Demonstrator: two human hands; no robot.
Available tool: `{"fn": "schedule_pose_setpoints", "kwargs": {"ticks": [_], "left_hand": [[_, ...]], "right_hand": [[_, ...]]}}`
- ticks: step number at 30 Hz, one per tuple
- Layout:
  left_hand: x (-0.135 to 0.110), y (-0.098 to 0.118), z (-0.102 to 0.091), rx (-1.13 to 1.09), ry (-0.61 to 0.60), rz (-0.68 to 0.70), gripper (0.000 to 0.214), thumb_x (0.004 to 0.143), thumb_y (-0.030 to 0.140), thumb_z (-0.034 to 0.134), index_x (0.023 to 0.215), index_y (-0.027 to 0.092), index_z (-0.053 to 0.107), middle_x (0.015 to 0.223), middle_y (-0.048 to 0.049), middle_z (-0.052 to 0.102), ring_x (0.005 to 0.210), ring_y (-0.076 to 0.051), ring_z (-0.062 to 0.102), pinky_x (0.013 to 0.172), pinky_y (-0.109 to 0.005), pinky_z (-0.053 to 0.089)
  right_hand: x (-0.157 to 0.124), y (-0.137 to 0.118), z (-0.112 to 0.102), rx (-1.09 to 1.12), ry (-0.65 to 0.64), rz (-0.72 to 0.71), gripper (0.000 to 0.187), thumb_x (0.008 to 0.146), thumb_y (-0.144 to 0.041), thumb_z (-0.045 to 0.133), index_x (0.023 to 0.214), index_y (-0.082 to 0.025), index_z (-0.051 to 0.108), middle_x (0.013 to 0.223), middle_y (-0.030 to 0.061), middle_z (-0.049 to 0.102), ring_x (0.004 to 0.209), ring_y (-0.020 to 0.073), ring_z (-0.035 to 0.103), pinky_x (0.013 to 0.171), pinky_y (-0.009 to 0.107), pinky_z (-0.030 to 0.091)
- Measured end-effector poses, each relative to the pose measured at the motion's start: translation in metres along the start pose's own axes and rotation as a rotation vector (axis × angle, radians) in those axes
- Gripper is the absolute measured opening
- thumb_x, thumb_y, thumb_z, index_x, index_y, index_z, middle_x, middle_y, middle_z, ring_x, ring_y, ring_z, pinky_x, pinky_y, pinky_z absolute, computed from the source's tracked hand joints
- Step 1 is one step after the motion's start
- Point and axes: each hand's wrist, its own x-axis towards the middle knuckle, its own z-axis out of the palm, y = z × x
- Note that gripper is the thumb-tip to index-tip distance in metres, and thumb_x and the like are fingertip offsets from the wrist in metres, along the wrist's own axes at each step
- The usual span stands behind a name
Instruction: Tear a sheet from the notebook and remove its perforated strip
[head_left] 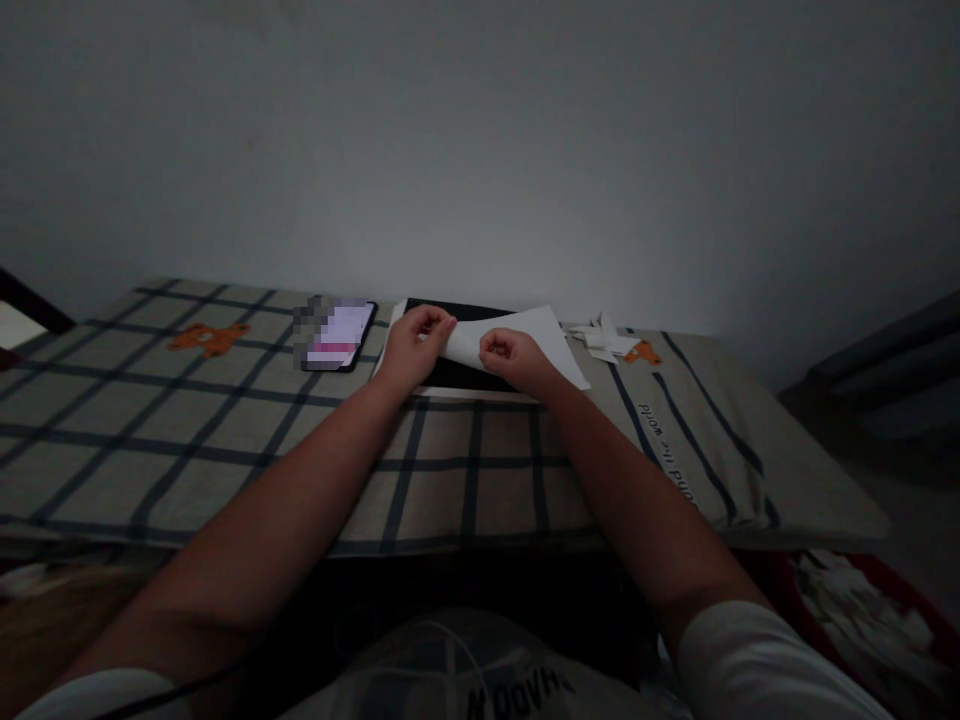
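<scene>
A white sheet of paper [541, 338] lies over a black board [465, 374] at the far side of a table covered with a checked cloth [225, 430]. My left hand [415, 347] pinches a lifted, curled-over edge of the paper with closed fingers. Just to its right, my right hand [513, 358] is closed as well, gripping the folded edge of the same sheet. Both forearms reach forward from the bottom of the view.
A phone [339, 335] with a lit screen lies left of the paper. Several white paper scraps [604, 340] sit to the right by an orange bear print. A plain wall rises behind the table. White crumpled material [855, 600] lies low at the right.
</scene>
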Motion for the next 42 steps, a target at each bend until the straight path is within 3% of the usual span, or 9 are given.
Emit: {"fn": "schedule_pose_setpoints", "kwargs": {"ticks": [5,8,13,18,21,27,31,35,42], "left_hand": [[0.0,0.0,0.0,0.014,0.044,-0.023,0.023,0.085,0.041,0.057,0.083,0.018,0.064,0.082,-0.0021,0.065,0.077,-0.015,0.058,0.072,-0.028,0.047],[-0.001,0.005,0.0,0.024,-0.035,0.015,0.022,0.083,0.04,0.061,0.077,0.019,0.065,0.082,-0.0025,0.066,0.078,-0.016,0.059,0.074,-0.029,0.048],[-0.004,0.012,0.002,0.054,-0.152,0.145,0.023,0.083,0.04,0.062,0.076,0.02,0.07,0.081,-0.003,0.068,0.081,-0.017,0.06,0.077,-0.031,0.047],[-0.004,0.009,0.001,0.068,-0.134,0.055,0.026,0.083,0.043,0.063,0.088,0.019,0.073,0.092,-0.0046,0.072,0.085,-0.018,0.063,0.079,-0.032,0.047],[-0.002,0.007,-0.001,0.103,-0.155,0.014,0.026,0.081,0.043,0.064,0.083,0.019,0.072,0.087,-0.004,0.072,0.082,-0.018,0.063,0.076,-0.031,0.047],[-0.003,0.013,0.0,0.119,-0.216,0.067,0.026,0.082,0.043,0.061,0.079,0.019,0.069,0.083,-0.0034,0.07,0.079,-0.017,0.061,0.073,-0.03,0.046],[-0.005,0.016,0.0,0.122,-0.249,0.074,0.027,0.083,0.044,0.061,0.079,0.019,0.068,0.083,-0.0032,0.069,0.078,-0.017,0.06,0.07,-0.029,0.045],[-0.005,0.015,-0.001,0.116,-0.24,0.061,0.027,0.083,0.044,0.061,0.078,0.018,0.068,0.082,-0.0031,0.068,0.076,-0.016,0.06,0.068,-0.028,0.045],[-0.006,0.017,-0.001,0.114,-0.242,0.088,0.024,0.082,0.041,0.06,0.077,0.018,0.066,0.081,-0.0032,0.067,0.077,-0.017,0.059,0.07,-0.029,0.045]], "right_hand": [[0.0,-0.001,-0.004,-0.002,-0.063,-0.014,0.015,0.069,-0.033,0.056,0.067,-0.021,0.048,0.06,-0.0055,0.041,0.057,0.0109,0.037,0.055,0.026,0.029],[0.0,-0.002,-0.003,0.037,-0.051,-0.066,0.02,0.074,-0.037,0.056,0.065,-0.021,0.047,0.062,-0.0041,0.043,0.06,0.0119,0.04,0.058,0.026,0.031],[0.001,-0.002,0.003,0.107,-0.001,-0.069,0.027,0.075,-0.045,0.063,0.079,-0.019,0.055,0.073,-0.0014,0.054,0.068,0.0136,0.048,0.064,0.028,0.038],[0.0,-0.001,0.004,0.027,0.128,-0.042,0.031,0.074,-0.048,0.064,0.07,-0.02,0.052,0.066,-0.0026,0.051,0.065,0.013,0.046,0.062,0.028,0.038],[0.0,-0.002,0.002,0.023,0.157,-0.041,0.032,0.074,-0.049,0.065,0.069,-0.02,0.052,0.065,-0.003,0.05,0.064,0.0128,0.045,0.061,0.027,0.037],[0.004,0.002,0.0,0.125,0.121,0.033,0.033,0.082,-0.051,0.055,0.085,-0.019,0.064,0.07,-0.0011,0.054,0.068,0.0136,0.048,0.06,0.027,0.038],[0.006,0.008,0.0,0.255,0.043,0.117,0.035,0.079,-0.048,0.059,0.095,-0.019,0.068,0.081,0.0011,0.062,0.071,0.0132,0.051,0.059,0.025,0.039],[0.006,0.01,0.0,0.359,0.023,0.138,0.035,0.075,-0.047,0.067,0.097,-0.019,0.069,0.087,0.002,0.065,0.072,0.0122,0.052,0.061,0.024,0.039],[0.005,0.005,-0.002,0.395,0.028,0.132,0.034,0.069,-0.043,0.073,0.092,-0.019,0.068,0.078,-0.0008,0.061,0.063,0.0093,0.045,0.058,0.024,0.037]]}}
